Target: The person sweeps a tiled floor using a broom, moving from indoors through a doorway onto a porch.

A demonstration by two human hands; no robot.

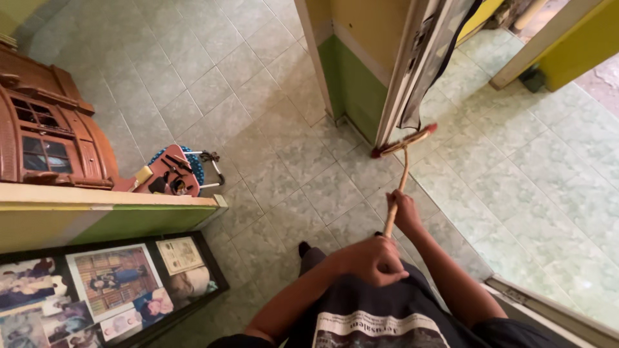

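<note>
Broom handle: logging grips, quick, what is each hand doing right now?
Left hand: closed around the near end of the broom handle.
Right hand: closed on the broom handle farther down, toward the broom head.

No packages, labels, signs (or screens) visible.

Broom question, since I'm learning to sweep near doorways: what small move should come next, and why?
Probably draw the broom head back along the tiled floor. It sits at the door frame's base, fully extended, with the right hand mid-handle and the left hand gripping the top.
</note>
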